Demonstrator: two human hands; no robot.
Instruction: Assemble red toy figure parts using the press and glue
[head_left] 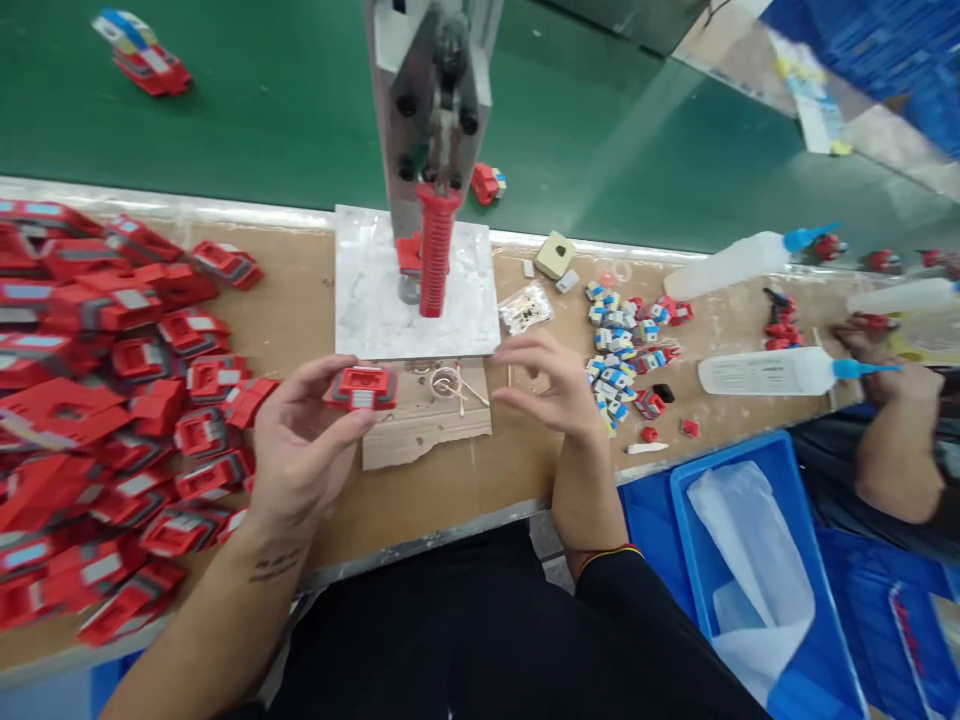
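My left hand (304,440) grips a red plastic toy part (363,388) with grey trim, a hollow in its top and a pale patch on its front. My right hand (551,385) is held over the bench with thumb and fingers apart, nothing between them. Between the hands a piece of cardboard (427,440) carries a small round dish (445,382) and cotton swabs (471,387). Beyond them stands a press with a red handle (436,255) on a white base plate (367,300). Under the handle another red part (409,253) shows partly.
Many red parts (202,430) are heaped at left. Small white-blue-red pieces (616,345), a swab bag (527,306) and plastic squeeze bottles (765,371) lie at right. Behind runs a green surface (262,110); a blue bin (690,520) stands below. A co-worker's hands (904,385) are at far right.
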